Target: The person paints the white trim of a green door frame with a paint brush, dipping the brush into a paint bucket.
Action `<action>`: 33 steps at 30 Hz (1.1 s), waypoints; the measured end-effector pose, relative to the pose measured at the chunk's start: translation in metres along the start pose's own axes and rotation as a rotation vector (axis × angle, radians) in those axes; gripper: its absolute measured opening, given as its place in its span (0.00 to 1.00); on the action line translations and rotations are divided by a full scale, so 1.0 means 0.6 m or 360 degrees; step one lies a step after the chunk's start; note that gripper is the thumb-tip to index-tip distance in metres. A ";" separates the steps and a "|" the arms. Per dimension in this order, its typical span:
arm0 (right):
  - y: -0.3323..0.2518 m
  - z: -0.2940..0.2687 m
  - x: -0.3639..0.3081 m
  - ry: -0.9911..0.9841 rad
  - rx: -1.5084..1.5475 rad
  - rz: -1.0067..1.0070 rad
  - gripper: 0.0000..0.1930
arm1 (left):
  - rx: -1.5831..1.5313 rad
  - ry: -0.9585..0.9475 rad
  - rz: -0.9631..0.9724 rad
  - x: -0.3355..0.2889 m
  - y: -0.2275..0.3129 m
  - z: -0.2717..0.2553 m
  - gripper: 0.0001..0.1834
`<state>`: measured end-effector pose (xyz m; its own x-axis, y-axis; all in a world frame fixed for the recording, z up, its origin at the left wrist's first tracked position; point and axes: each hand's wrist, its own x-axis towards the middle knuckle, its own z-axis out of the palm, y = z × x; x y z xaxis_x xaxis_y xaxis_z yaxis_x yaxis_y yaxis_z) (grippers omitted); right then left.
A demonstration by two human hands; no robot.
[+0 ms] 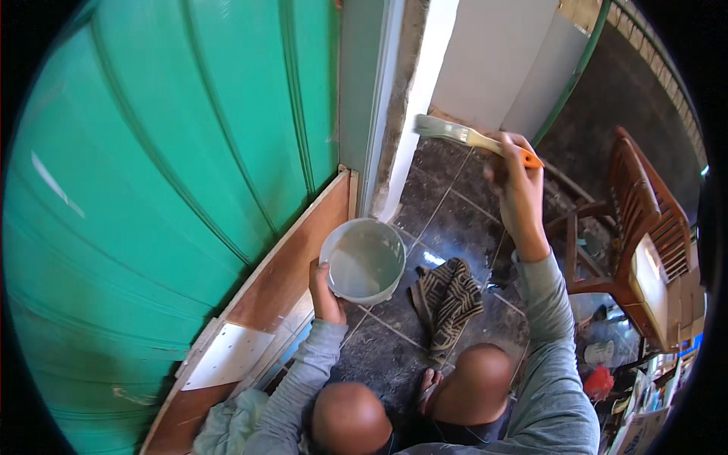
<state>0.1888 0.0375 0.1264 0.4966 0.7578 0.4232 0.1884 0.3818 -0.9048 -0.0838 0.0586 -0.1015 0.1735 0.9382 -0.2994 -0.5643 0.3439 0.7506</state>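
"Where's the brush (474, 139)?"

"In the right hand (518, 174), fingers grasping its handle near the orange end, bristles pointing left."

"Touching the white post (431, 72)?"

"They overlap its right edge in view; I can't tell whether they touch."

"And the left hand (326, 292)?"

"Gripping the tub (383, 236), thumb at the rim, the other fingers mostly hidden. It's held above the floor (387, 326), near the right end of the board (277, 277) below the green panel (167, 152)."

"Anything lying on the floor?"

"A striped cloth (447, 303), just right of the tub. Toward the floor's right edge stands a wooden chair (635, 205)."
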 end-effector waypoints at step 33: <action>-0.928 -0.183 0.144 -0.0361 -0.0719 0.0316 0.10 | 0.0229 -0.0019 -0.0142 -0.502 0.588 0.663 0.34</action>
<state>0.2199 -0.1677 0.6615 0.3740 0.9064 0.1964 0.4800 -0.0079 -0.8773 -0.0141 -0.0872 0.4880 0.2277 0.9037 -0.3625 -0.4247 0.4272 0.7982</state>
